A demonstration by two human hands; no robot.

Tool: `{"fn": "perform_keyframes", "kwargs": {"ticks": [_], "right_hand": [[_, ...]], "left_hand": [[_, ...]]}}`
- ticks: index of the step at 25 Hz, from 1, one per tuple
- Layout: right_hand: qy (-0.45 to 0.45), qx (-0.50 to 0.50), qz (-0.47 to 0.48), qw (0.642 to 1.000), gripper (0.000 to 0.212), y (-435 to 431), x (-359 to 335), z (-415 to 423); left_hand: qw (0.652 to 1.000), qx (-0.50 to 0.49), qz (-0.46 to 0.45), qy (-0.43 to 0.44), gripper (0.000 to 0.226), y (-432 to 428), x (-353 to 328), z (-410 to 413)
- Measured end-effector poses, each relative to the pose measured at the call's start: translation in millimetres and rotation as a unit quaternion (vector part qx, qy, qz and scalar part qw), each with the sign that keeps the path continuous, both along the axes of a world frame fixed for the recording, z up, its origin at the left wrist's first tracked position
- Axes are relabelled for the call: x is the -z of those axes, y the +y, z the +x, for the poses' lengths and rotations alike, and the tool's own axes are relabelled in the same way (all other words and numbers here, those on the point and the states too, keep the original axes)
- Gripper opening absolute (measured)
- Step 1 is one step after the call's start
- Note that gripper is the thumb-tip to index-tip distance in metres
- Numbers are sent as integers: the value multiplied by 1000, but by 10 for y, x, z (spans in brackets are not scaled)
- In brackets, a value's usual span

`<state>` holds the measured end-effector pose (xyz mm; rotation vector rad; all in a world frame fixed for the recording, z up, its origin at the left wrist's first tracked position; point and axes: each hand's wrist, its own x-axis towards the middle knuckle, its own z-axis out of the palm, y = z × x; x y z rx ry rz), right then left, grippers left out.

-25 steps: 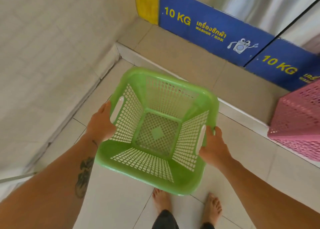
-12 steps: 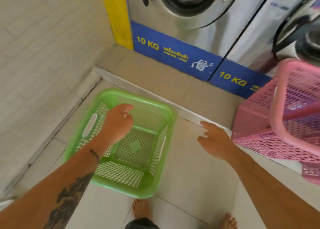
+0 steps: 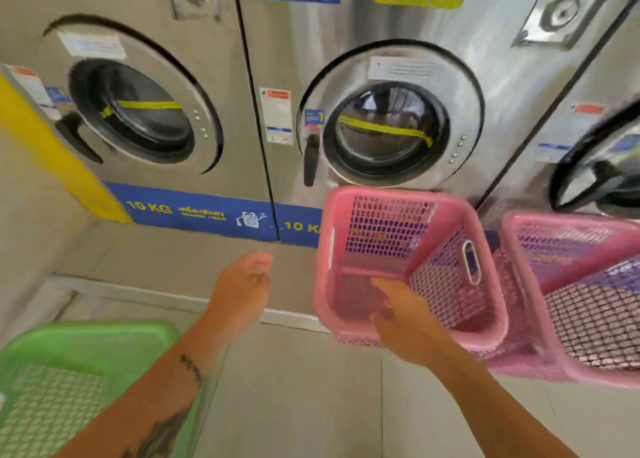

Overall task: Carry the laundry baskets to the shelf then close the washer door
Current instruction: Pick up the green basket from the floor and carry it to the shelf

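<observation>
Three baskets in view: a green basket [image 3: 79,364] on the floor at lower left, under the left forearm, a pink basket [image 3: 408,267] tipped up on the step in front of the middle washer [image 3: 388,125], and a second pink basket [image 3: 581,295] just beside it on the right, touching or nearly so. Left hand [image 3: 242,288] hangs free w/ fingers loosely curled, gripping nothing, well apart from the green one. Right hand [image 3: 398,315] reaches to the near rim of the first pink basket; picture is blurred, so can't tell whether fingers are closed on the rim or only touching it. All look empty, thin moulded plastic w/ lattice walls, so prob. light, a bit flexy at the rim, not fragile, smooth but not slippery. Best hold is likely the slot handle [image 3: 471,262] on the side wall or the thick rolled rim; the mesh itself would prob. bend. Empties might nest, which would save trips. Around: left washer [image 3: 138,111] w/ door shut, middle one also looks shut, and at far right an open washer door [image 3: 588,177] swung out above the second pink basket, so it could catch a basket lifted straight up. Raised step [image 3: 156,295] runs along the machines, a trip edge. Shelf not in view.
</observation>
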<state>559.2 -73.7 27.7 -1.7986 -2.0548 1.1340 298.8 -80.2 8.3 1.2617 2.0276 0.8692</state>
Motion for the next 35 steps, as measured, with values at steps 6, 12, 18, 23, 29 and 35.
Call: {"fn": "perform_keyframes", "kwargs": {"ticks": [6, 12, 18, 23, 29, 35], "right_hand": [[-51, 40, 25, 998, 63, 712, 304, 1166], [-145, 94, 90, 981, 72, 1301, 920, 1778], [-172, 88, 62, 979, 88, 1570, 1444, 2144], [-214, 72, 107, 968, 98, 1355, 1569, 2107], [-192, 39, 125, 973, 89, 641, 1443, 1718], [-196, -7, 123, 973, 86, -56, 1454, 1227]], "left_hand": [[999, -10, -33, -7, 34, 776, 258, 1034], [993, 53, -28, 98, 56, 1255, 905, 1277], [968, 94, -6, 231, 88, 1322, 1442, 1200], [961, 89, -5, 261, 91, 1102, 1476, 1187], [966, 39, -35, 253, 85, 214, 1456, 670], [980, -5, -30, 196, 77, -662, 1348, 153]]}}
